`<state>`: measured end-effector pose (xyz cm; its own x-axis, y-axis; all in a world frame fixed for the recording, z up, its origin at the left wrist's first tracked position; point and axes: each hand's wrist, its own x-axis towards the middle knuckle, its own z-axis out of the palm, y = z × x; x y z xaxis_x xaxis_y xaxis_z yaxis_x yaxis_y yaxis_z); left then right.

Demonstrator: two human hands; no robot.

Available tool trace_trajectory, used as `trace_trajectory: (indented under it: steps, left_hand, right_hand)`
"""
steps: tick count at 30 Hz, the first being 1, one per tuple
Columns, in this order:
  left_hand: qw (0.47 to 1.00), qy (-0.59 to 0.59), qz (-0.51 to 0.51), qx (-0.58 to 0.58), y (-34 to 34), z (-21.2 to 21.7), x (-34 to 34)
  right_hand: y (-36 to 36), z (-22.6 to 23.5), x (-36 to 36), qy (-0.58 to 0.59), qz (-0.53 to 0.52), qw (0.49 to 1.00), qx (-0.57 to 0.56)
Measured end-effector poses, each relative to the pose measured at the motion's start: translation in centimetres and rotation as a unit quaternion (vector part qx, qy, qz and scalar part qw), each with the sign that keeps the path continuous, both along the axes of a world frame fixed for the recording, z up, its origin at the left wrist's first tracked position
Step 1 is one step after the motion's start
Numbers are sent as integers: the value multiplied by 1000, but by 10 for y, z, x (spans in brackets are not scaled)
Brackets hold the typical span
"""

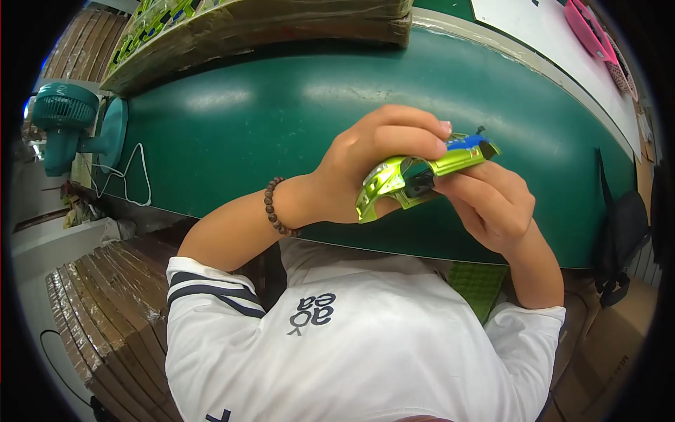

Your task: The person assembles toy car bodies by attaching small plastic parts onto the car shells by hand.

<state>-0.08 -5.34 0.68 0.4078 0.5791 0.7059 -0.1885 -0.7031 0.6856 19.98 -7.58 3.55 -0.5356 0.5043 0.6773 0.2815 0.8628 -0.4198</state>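
Between my two hands, a little above the green table (239, 133), is a shiny lime-green toy car body shell (383, 183) with a blue patch and open window gaps. It is tilted. My left hand (358, 151), with a beaded bracelet at the wrist, is closed round its left end and far side, fingers bent over the top. The fingers of my right hand (499, 207) pinch its near edge from the right. A small dark piece shows inside the shell by the right fingertips; its kind I cannot make out.
A cardboard tray (295, 28) with several green parts stands at the table's back left. On the left edge sits a teal fan (67, 119) with a white cable (144, 169). A black bag (622, 228) hangs at right. A pink basket (589, 32) is far right; stacked cardboard (105, 309) lower left.
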Motion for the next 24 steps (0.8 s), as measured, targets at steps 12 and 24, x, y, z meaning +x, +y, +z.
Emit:
trace_trajectory:
  steps: [12,24]
  left_hand:
    - [999,-32,12,17,-3,0,3]
    - [1000,-29,9,-7,-1,-1,-1]
  right_hand:
    - [1,-4,-4,16,9,997,79]
    - [7,10,-1,-36,79,996,-27]
